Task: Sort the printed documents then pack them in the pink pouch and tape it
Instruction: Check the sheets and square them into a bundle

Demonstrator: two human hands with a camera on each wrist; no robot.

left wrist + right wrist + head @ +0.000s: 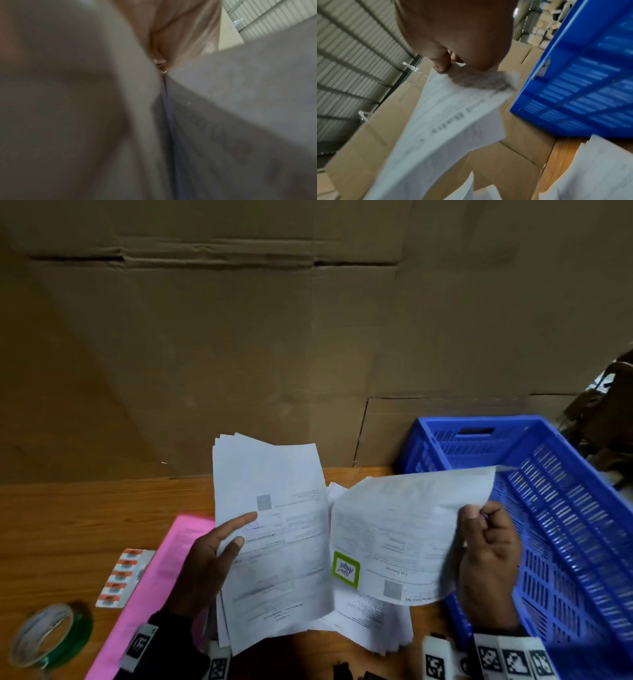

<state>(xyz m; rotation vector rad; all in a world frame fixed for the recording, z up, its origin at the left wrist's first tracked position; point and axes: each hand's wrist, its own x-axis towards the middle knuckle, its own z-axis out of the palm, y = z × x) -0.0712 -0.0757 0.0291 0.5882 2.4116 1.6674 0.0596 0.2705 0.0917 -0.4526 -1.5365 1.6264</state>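
Head view: at lower centre, the left hand is gripping a stack of printed documents while the right hand is pinching a single sheet beside a blue crate. Lower left, the pink pouch is lying flat on the table near a tape roll.
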